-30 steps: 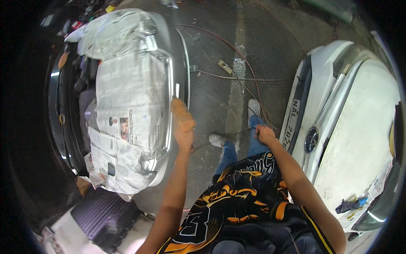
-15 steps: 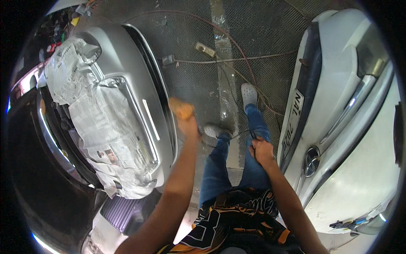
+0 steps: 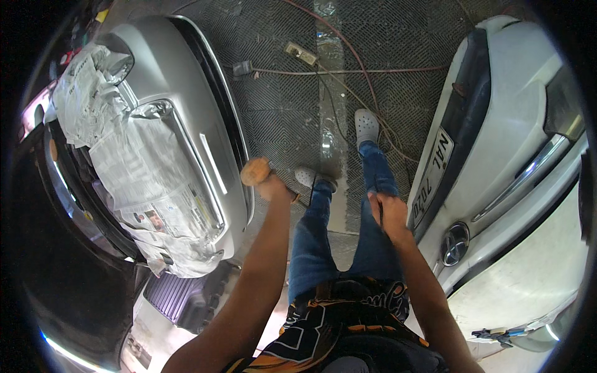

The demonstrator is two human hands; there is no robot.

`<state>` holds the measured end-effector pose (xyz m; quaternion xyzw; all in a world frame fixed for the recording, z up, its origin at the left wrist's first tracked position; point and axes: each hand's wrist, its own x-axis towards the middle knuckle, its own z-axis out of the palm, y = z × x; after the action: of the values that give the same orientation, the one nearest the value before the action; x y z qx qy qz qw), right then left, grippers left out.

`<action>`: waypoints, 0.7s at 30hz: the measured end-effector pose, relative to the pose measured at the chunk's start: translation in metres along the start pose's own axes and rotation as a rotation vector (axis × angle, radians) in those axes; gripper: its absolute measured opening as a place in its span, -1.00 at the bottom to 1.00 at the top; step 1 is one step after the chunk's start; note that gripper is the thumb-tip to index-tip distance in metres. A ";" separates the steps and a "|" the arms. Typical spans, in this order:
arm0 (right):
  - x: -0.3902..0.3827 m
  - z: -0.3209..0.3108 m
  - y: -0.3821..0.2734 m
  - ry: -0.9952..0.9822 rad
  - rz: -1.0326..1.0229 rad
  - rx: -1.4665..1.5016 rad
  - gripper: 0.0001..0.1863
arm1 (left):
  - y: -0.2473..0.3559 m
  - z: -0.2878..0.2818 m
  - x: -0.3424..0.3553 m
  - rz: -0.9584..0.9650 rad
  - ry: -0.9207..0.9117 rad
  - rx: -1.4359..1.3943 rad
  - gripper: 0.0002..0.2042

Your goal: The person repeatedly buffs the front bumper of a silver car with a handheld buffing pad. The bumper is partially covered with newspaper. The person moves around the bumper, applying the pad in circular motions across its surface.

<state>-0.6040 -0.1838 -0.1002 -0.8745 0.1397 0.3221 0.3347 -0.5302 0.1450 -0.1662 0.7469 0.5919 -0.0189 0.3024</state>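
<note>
My left hand point(image 3: 274, 188) is closed around a power tool with an orange, rounded head point(image 3: 255, 171); its exact kind is not clear. The tool is beside the lower edge of a silver car bumper point(image 3: 180, 81), and I cannot tell if they touch. A dark cord leaves the tool's rear end near my left wrist. My right hand point(image 3: 393, 214) is closed on a black cord point(image 3: 379, 208) in front of my right thigh. Newspaper sheets point(image 3: 143, 168) cover the middle of the silver bumper.
A white car point(image 3: 504, 137) with a dark lower bumper strip stands close on my right. Hoses and a pale cable point(image 3: 367, 72) cross the patterned floor ahead, with a power strip point(image 3: 301, 53) among them. At the left is a dark car point(image 3: 68, 261). A tool point(image 3: 500, 336) lies on the white car.
The orange tool has shifted slightly left and down in the picture with my left hand. My right hand has turned a little, still holding the cord. The whole view has shifted slightly.
</note>
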 end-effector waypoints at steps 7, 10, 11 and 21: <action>-0.002 0.011 0.013 -0.058 0.020 -0.072 -0.64 | 0.074 0.030 0.033 0.708 -0.020 0.547 -0.42; -0.005 0.012 0.016 -0.049 0.051 -0.040 -0.65 | 0.103 0.068 0.041 0.573 0.029 0.647 -0.44; -0.005 0.012 0.016 -0.047 0.068 -0.027 -0.65 | 0.101 0.077 0.042 0.523 0.047 0.613 -0.45; 0.005 0.017 0.020 -0.172 0.113 -0.186 -0.64 | -0.061 -0.035 -0.006 0.590 0.146 0.052 -0.68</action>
<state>-0.6177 -0.1869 -0.1230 -0.8617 0.1288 0.4257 0.2441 -0.5985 0.1632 -0.1615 0.8934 0.3690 0.1081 0.2323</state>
